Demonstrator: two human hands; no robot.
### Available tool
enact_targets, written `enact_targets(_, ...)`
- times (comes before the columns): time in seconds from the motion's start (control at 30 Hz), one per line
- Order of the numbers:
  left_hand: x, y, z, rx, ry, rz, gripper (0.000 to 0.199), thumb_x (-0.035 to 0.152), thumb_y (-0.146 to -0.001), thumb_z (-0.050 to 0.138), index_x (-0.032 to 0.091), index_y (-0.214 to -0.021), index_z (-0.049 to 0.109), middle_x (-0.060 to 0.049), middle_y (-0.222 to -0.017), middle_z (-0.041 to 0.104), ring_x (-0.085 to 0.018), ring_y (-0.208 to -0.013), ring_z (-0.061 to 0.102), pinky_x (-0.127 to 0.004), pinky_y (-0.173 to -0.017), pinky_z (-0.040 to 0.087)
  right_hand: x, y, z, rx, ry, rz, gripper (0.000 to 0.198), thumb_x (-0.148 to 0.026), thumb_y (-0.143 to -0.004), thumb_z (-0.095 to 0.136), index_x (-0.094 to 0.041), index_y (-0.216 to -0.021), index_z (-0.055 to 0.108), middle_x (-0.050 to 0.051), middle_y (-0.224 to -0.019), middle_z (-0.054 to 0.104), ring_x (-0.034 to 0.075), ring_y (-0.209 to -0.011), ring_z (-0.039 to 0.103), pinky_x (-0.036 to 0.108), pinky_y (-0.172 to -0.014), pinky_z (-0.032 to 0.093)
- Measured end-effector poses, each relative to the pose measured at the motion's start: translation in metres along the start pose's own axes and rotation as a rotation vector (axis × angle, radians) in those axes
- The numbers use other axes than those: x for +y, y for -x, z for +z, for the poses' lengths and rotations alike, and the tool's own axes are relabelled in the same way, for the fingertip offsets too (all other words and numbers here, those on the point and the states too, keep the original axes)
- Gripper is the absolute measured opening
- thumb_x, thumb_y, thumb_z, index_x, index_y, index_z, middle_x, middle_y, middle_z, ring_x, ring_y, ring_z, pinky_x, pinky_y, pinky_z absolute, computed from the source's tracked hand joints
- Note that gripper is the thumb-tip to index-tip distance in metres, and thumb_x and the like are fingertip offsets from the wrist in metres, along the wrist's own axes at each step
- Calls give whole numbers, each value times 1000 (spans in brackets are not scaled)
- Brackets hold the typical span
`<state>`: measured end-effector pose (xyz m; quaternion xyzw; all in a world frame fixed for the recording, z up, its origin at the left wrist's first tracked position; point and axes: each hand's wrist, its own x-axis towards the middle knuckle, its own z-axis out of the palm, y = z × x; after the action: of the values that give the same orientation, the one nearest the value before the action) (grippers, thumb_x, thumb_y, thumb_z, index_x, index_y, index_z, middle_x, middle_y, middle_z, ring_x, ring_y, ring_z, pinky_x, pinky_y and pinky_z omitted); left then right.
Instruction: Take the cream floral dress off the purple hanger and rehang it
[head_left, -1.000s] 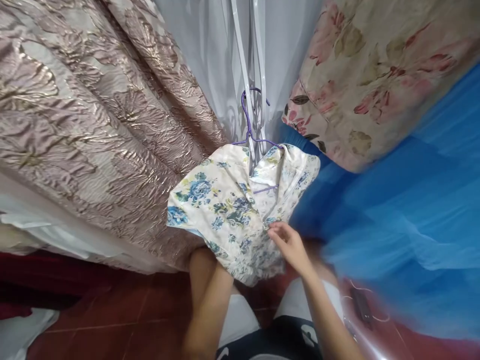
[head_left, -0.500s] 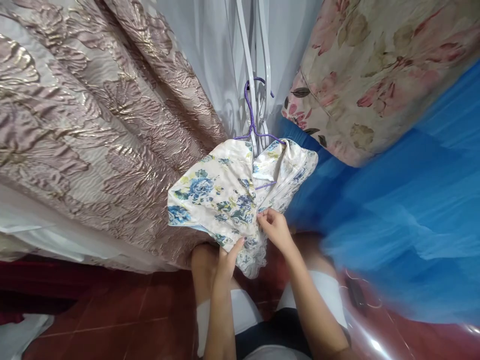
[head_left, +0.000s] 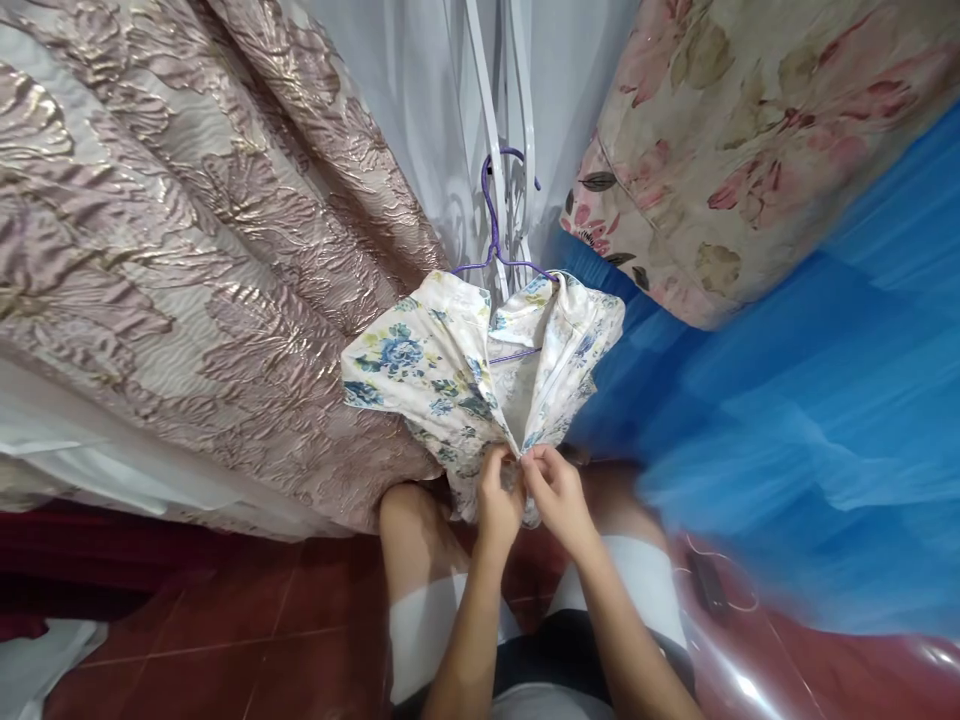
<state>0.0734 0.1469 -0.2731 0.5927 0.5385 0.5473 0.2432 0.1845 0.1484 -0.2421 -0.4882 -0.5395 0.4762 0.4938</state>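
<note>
A white blouse [head_left: 450,370] with blue and yellow flowers hangs on a purple wire hanger [head_left: 494,240]. The hanger's hook is up by white metal bars [head_left: 491,120]. My left hand [head_left: 499,495] is closed on the blouse's left front edge, low on the opening. Right beside it, my right hand [head_left: 553,485] pinches the other front edge. The two edges meet between my fingertips, with the neck open in a V above. Fingers cover the spot where they meet, so any fastener there is hidden.
Pink and gold embossed fabric [head_left: 247,250] hangs on the left. On the right hang floral cloth [head_left: 757,160] and blue tulle [head_left: 765,440]. Below is a red tiled floor [head_left: 247,620], with a black adapter and cable [head_left: 709,585] at the right.
My left hand has moved up and right from the lower part of the blouse to the front opening, beside my right hand. The two front edges are now drawn together.
</note>
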Motion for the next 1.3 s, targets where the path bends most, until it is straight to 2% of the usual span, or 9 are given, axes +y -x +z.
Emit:
enact_targets(0.17,8,0,14,42,51,-3,16,34,-97,59,26,-85,65,-4,-81,69,-23,-78,67,-36,-76,55,2,7,1,142,-83,-3,30,-50,-94,60,-21,-87,62,-2,-65,57,15,-59,52,26,-59,43)
enact_targets(0.43,6,5,-7,-25,69,94,21,25,-102,53,26,-94,73,-6,-90,72,-22,-82,68,-33,-78,55,-2,6,8,73,-71,49,31,-49,-90,66,-20,-81,61,-6,-55,48,13,-54,46,25,-57,39)
enact_targets(0.6,7,1,-17,-10,25,161,17,19,-100,56,19,-92,71,-5,-86,71,-18,-78,67,-27,-76,54,-5,3,16,126,-93,39,29,-47,-87,69,-20,-83,59,-8,-53,47,12,-51,45,24,-55,39)
enact_targets(0.7,5,-1,-23,-10,11,156,14,18,-98,55,18,-93,68,-5,-87,71,-18,-80,67,-27,-77,53,-11,-3,13,2,-82,70,29,-46,-83,71,-19,-78,63,-6,-51,50,11,-49,44,23,-51,36)
enact_targets(0.8,1,-2,-27,-36,-16,69,17,19,-98,51,18,-85,64,-4,-82,68,-18,-78,65,-27,-75,51,-19,-11,10,-167,-143,175,32,-47,-77,74,-19,-67,62,-5,-46,50,9,-42,40,23,-46,31)
enact_targets(0.9,-2,-1,-27,-109,-5,-28,19,22,-99,51,19,-82,60,-3,-80,66,-19,-79,64,-28,-77,49,-32,-22,8,-166,-236,217,32,-45,-73,76,-17,-63,64,-5,-40,49,8,-37,37,24,-43,29)
enact_targets(1.1,2,6,-23,-264,-4,-75,20,28,-101,51,19,-87,61,-2,-82,64,-18,-79,61,-27,-76,45,-91,-66,4,51,-325,-16,30,-41,-76,77,-17,-62,67,-5,-40,50,8,-38,37,24,-43,28)
enact_targets(1.2,6,12,-24,-324,-35,-75,21,29,-103,51,20,-87,61,-1,-82,64,-18,-79,60,-27,-77,44,-129,-95,4,77,-287,-177,30,-39,-80,76,-18,-61,66,-4,-42,52,8,-40,39,24,-44,31)
enact_targets(1.3,8,16,-29,-359,-50,-76,21,29,-103,50,20,-87,60,-1,-82,64,-18,-80,62,-27,-78,45,-153,-116,8,96,-292,-279,31,-35,-82,74,-18,-58,63,-5,-43,50,8,-42,39,23,-45,31)
